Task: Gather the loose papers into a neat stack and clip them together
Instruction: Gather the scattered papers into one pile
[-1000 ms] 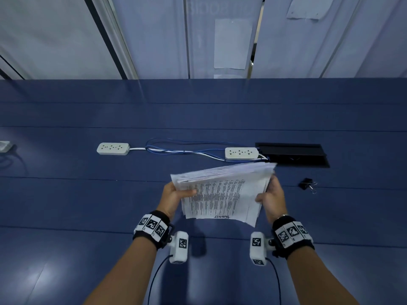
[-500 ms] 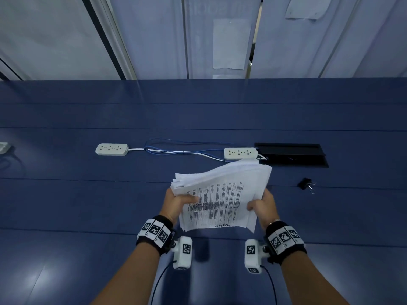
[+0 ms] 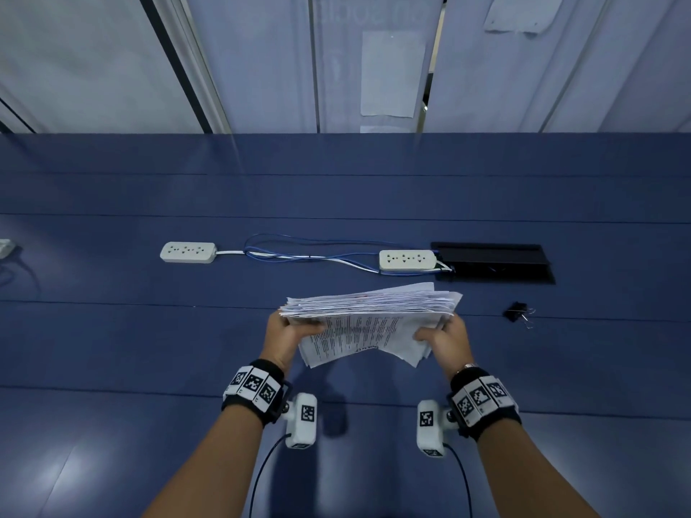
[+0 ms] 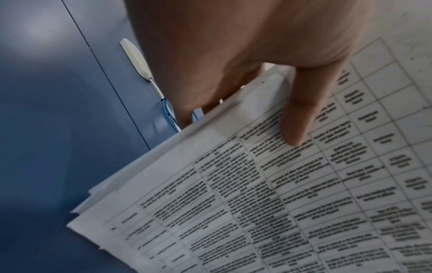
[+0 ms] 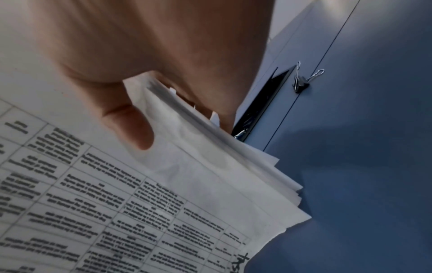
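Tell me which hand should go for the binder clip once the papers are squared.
Right, probably. The binder clip lies on the table just beyond the right hand; the left hand, gripping the paper stack, would have to cross it.

**White sheets, blue table**

The papers (image 3: pixel 368 323) are white, printed with black gridded text. The table (image 3: pixel 112 330) is deep blue. The binder clip (image 3: pixel 516 312) is black with silver handles. Both power strips (image 3: pixel 188 252) are off-white, with blue cables (image 3: pixel 299 252).

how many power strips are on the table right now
2, maybe 3: one white plastic power strip far left, another beside the black cable box; a cut-off white object at the left edge is unclear.
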`<state>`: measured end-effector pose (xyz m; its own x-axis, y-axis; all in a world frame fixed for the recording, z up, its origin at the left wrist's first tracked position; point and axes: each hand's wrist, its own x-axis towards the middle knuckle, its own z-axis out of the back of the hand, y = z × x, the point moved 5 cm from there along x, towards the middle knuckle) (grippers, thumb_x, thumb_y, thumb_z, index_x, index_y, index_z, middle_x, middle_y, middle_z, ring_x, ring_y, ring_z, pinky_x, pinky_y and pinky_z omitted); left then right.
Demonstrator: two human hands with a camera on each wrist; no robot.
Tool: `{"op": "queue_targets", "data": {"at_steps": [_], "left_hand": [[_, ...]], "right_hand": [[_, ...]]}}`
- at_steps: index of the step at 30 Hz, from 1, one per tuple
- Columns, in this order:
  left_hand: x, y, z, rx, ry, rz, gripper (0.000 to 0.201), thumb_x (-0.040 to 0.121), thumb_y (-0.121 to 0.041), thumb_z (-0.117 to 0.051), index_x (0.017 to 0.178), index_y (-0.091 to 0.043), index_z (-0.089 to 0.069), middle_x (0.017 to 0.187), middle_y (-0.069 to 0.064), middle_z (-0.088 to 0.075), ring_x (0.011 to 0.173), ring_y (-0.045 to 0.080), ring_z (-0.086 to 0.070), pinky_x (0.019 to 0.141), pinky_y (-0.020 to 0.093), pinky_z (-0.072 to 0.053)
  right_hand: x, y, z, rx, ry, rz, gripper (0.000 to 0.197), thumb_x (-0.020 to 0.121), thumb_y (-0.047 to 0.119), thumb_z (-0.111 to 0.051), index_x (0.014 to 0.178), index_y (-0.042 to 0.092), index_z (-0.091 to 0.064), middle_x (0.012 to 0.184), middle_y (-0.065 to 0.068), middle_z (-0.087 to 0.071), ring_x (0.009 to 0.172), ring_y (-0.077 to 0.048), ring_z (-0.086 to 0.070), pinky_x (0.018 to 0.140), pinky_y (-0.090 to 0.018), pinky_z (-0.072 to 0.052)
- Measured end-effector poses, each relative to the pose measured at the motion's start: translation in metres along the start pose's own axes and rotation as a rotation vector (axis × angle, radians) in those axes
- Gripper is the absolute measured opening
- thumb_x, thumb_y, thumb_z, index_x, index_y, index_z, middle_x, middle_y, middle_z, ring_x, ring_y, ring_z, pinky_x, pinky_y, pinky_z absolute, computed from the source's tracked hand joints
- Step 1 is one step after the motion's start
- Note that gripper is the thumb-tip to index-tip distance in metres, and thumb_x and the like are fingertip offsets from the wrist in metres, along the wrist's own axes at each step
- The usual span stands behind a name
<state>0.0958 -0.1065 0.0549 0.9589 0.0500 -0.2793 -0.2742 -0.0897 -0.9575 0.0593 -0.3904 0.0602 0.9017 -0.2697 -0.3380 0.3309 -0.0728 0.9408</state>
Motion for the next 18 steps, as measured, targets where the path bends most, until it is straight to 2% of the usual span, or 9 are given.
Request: {"op": "queue_targets", "data": {"at_steps": [2, 4, 6, 8, 10, 12, 15, 18], "left_hand": [[-0.001, 0.001, -0.001, 0.012, 0.014, 0.002, 0.04, 0.053, 0.013, -0.078, 0.09, 0.0, -0.072, 0.082, 0.003, -0.076, 0.079, 0.017, -0.071, 0.074, 0.032, -0.054], [-0.004, -0.002, -0.007, 0.047, 0.051, -0.023, 0.039, 0.052, 0.006, -0.078, 0.089, -0.006, -0.068, 0.086, 0.003, -0.071, 0.08, 0.015, -0.066, 0.074, 0.029, -0.052], [-0.007, -0.009, -0.016, 0.073, 0.081, -0.06, 0.039, 0.055, 0.007, -0.08, 0.087, -0.009, -0.066, 0.088, 0.002, -0.066, 0.08, 0.012, -0.063, 0.072, 0.025, -0.051], [-0.008, -0.014, -0.019, 0.055, 0.082, -0.08, 0.042, 0.053, 0.005, -0.079, 0.092, -0.007, -0.067, 0.092, 0.005, -0.067, 0.083, 0.012, -0.065, 0.075, 0.024, -0.053], [-0.007, -0.013, -0.015, -0.004, 0.057, -0.071, 0.053, 0.051, 0.006, -0.078, 0.103, 0.003, -0.066, 0.101, 0.017, -0.071, 0.092, 0.021, -0.068, 0.082, 0.033, -0.057], [-0.005, -0.008, -0.012, -0.037, 0.029, -0.032, 0.062, 0.051, 0.007, -0.077, 0.111, 0.009, -0.062, 0.106, 0.025, -0.071, 0.095, 0.03, -0.068, 0.082, 0.041, -0.056], [-0.01, -0.011, -0.022, -0.024, 0.067, -0.025, 0.065, 0.05, 0.007, -0.074, 0.114, 0.008, -0.062, 0.1, 0.015, -0.073, 0.091, 0.025, -0.069, 0.071, 0.03, -0.056], [-0.014, -0.025, -0.029, -0.063, 0.079, -0.072, 0.06, 0.051, 0.011, -0.072, 0.108, -0.007, -0.064, 0.095, 0.006, -0.073, 0.084, 0.016, -0.071, 0.066, 0.026, -0.058]], "right_hand": [[0.0, 0.001, -0.002, 0.024, -0.008, -0.002, 0.023, 0.055, -0.009, -0.062, 0.071, 0.008, -0.058, 0.053, 0.015, -0.063, 0.052, -0.003, -0.06, 0.052, -0.018, -0.046], [0.0, 0.003, -0.006, 0.031, -0.015, 0.009, 0.034, 0.049, -0.004, -0.058, 0.082, 0.004, -0.062, 0.064, 0.007, -0.064, 0.062, -0.01, -0.059, 0.061, -0.024, -0.047], [-0.002, 0.009, -0.011, 0.028, -0.007, 0.059, 0.038, 0.049, -0.005, -0.056, 0.085, 0.005, -0.061, 0.067, 0.005, -0.062, 0.061, -0.007, -0.056, 0.061, -0.024, -0.046], [-0.005, 0.014, -0.013, 0.087, -0.019, 0.065, 0.042, 0.051, -0.007, -0.056, 0.088, 0.012, -0.062, 0.071, 0.007, -0.066, 0.065, -0.008, -0.06, 0.062, -0.025, -0.051], [-0.007, 0.017, -0.01, 0.138, -0.046, 0.075, 0.045, 0.053, -0.008, -0.056, 0.089, 0.019, -0.062, 0.073, 0.008, -0.068, 0.068, -0.01, -0.062, 0.061, -0.025, -0.054], [-0.006, 0.018, -0.008, 0.13, -0.055, 0.073, 0.044, 0.056, -0.009, -0.055, 0.088, 0.02, -0.061, 0.072, 0.01, -0.068, 0.065, -0.009, -0.062, 0.058, -0.025, -0.053], [-0.007, 0.017, -0.014, 0.122, -0.043, 0.047, 0.048, 0.068, -0.024, -0.053, 0.087, 0.019, -0.06, 0.077, 0.005, -0.068, 0.072, -0.014, -0.064, 0.063, -0.028, -0.052], [-0.009, 0.021, -0.017, 0.17, -0.056, 0.091, 0.044, 0.059, -0.016, -0.056, 0.087, 0.019, -0.06, 0.08, 0.002, -0.066, 0.073, -0.015, -0.061, 0.066, -0.028, -0.051]]}}
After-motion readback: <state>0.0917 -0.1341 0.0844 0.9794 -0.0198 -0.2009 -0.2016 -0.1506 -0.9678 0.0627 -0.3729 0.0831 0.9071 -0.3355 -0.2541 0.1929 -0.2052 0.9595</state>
